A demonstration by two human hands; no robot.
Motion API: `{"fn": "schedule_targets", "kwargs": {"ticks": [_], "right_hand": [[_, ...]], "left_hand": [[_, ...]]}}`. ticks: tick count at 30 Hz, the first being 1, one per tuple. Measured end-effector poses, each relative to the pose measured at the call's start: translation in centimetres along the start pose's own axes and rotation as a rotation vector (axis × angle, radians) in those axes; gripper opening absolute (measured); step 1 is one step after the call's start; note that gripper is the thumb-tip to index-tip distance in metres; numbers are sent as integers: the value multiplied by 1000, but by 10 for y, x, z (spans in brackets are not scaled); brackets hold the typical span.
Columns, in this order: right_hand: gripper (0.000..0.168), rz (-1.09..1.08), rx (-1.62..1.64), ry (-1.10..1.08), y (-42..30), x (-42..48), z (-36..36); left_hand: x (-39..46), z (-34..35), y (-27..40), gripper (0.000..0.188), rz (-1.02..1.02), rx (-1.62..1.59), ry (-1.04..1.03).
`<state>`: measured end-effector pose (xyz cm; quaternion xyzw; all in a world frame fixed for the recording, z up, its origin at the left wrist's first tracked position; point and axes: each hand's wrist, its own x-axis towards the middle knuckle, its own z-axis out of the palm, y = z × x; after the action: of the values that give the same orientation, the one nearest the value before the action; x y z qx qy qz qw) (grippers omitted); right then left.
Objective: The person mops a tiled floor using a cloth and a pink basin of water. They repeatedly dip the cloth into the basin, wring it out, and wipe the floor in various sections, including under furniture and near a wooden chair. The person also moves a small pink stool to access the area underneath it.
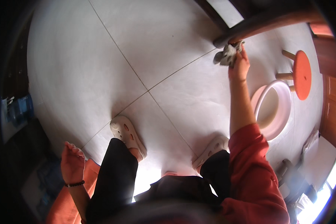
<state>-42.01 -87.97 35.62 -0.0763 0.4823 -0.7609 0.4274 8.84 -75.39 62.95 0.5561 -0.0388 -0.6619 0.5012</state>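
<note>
My right hand (240, 67) is stretched out at the upper right and grips a crumpled grey-white cloth (228, 56). The cloth lies against the lower end of a dark reddish-brown wooden bar (257, 26), which looks like part of a piece of furniture. Some of my right fingers are hidden behind the cloth. My left hand (73, 163), with a beaded bracelet at the wrist, is raised at the lower left, palm up, fingers slightly curled and holding nothing.
A pink plastic basin (287, 112) with cloudy water stands right of my right forearm. Beyond it is a round orange stool (302, 75). My feet, in light clogs (127, 134), are on the tiled floor (162, 67). Blue containers (19, 109) stand at the far left, wooden cabinets (333, 103) at the right.
</note>
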Motion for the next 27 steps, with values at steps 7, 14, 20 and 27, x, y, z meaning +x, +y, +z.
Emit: {"fn": "schedule_targets", "kwargs": {"ticks": [7,14,20,27], "right_hand": [[26,525,95,52,41,-136,-63],[24,402,464,-190,-108,-175,-20],[30,316,572,-119,-288,-211,-30],[37,-47,841,-264,-429,-306,-171]], "left_hand": [[-12,37,3,19,202,134,-138],[-90,69,26,30,776,527,-127],[-179,122,-10,24,878,539,-413],[-141,127,-127,24,844,1079,-591]]}}
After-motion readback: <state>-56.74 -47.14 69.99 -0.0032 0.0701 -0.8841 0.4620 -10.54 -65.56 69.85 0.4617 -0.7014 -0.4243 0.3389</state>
